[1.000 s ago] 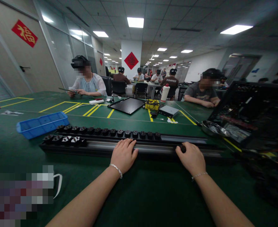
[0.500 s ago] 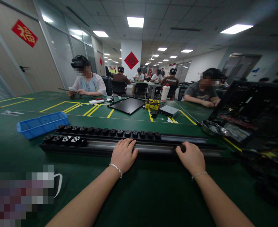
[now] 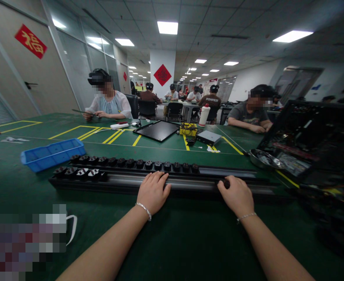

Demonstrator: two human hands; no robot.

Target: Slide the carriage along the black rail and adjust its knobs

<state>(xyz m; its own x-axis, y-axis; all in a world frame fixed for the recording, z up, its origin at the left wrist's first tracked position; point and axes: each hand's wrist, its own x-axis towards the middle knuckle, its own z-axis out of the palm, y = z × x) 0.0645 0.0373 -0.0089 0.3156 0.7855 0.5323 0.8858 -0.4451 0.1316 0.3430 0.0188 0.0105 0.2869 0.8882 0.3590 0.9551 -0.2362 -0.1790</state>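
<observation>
A long black rail (image 3: 125,181) lies across the green table in front of me, with a row of small black parts (image 3: 137,163) seated along its far track and a few more at its left end. My left hand (image 3: 153,192) rests flat on the rail's near edge, fingers stretched over it. My right hand (image 3: 238,195) sits further right on the rail, fingers curled around a small black part (image 3: 226,183) in the groove.
A blue plastic bin (image 3: 52,154) stands behind the rail's left end. A metal bowl (image 3: 264,158) and an open black computer case (image 3: 312,136) sit at the right. A black panel (image 3: 158,130), a yellow box and a grey box lie further back. Other people sit at the tables.
</observation>
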